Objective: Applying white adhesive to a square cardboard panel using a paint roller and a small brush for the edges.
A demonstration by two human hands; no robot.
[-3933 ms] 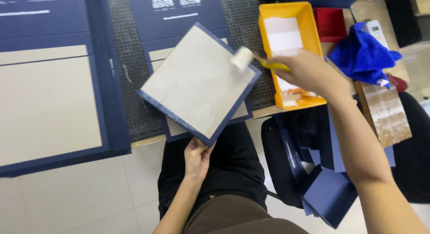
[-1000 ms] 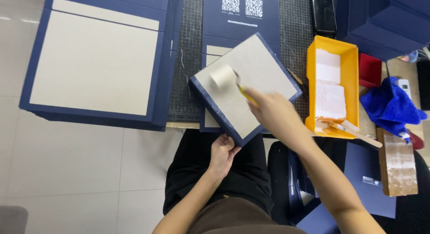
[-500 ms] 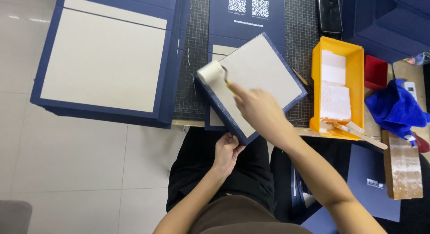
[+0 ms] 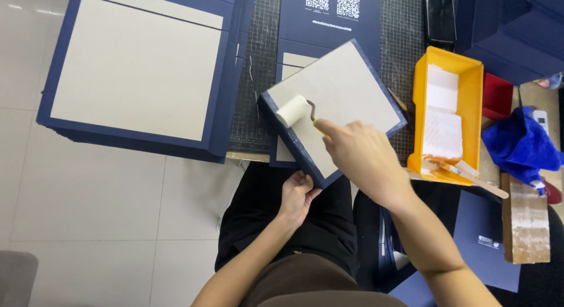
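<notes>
My left hand [image 4: 295, 196] grips the near corner of a grey board with a dark blue wrapped border [image 4: 341, 92], holding it tilted over my lap. My right hand [image 4: 361, 154] is closed on the yellow handle of a small white roller [image 4: 294, 111]. The roller head rests on the board's left corner, near its blue edge.
A yellow tray [image 4: 420, 95] with white glue sits to the right, a wooden stick [image 4: 479, 180] across its near end. Beside it lie a red container [image 4: 498, 95] and a blue cloth [image 4: 520, 145]. A stack of large blue-edged boards [image 4: 135, 66] is at the left, on a gridded mat [image 4: 261, 60].
The roller has travelled from the tray to the board and then across it toward the left corner. My left hand keeps its hold on the board's near corner.
</notes>
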